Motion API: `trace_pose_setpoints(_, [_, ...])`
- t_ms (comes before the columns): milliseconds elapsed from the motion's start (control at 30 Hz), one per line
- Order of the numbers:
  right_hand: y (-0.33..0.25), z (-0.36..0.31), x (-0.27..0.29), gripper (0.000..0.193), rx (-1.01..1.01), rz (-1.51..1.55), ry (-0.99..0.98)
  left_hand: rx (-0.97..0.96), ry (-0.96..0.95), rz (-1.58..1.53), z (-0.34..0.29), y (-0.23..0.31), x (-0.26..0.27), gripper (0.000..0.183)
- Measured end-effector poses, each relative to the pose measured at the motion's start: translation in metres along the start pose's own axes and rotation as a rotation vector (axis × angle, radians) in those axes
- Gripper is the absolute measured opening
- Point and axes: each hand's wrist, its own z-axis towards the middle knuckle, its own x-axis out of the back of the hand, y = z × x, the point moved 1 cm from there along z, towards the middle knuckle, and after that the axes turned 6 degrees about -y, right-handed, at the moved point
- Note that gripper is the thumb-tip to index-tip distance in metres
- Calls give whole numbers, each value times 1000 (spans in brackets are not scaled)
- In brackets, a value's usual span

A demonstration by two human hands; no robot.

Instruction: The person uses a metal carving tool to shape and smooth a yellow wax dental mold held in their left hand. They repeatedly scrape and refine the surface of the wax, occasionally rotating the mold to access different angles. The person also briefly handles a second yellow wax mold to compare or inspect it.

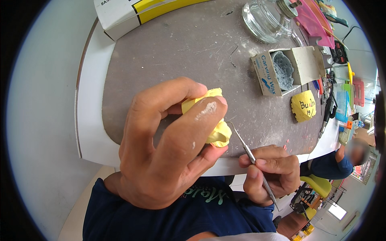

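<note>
My left hand (169, 140) is closed around a yellow plaster dental cast (219, 134), held up above the front part of the bench. Fingers cover much of the cast, and white residue marks one of them. Pinched in my right hand (273, 170) is a thin metal dental carver (250, 154). Its hooked tip is close to the cast's right side; whether they touch I cannot tell. Another yellow cast piece (304, 106) with handwriting lies on the bench to the right.
An opened cardboard box (267, 74) with bluish wax stands right of centre. Behind it are a glass spirit burner (269, 20) and a pink tray (315, 20). A white-and-yellow box (148, 12) sits at the back left. Another person (333, 164) is at far right.
</note>
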Motion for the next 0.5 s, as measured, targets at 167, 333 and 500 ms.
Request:
trace_pose_setpoints(167, [1,-2,1,22,13,19,20,13,-14,-5,0,0,2,75])
trace_pose_setpoints(333, [1,-1,6,24,44,148,154,46,-27,1,0,3,5,75])
trace_pose_setpoints(500, [-3,54,53,20,266,-17,162,68,-19,-47,1,4,5,77])
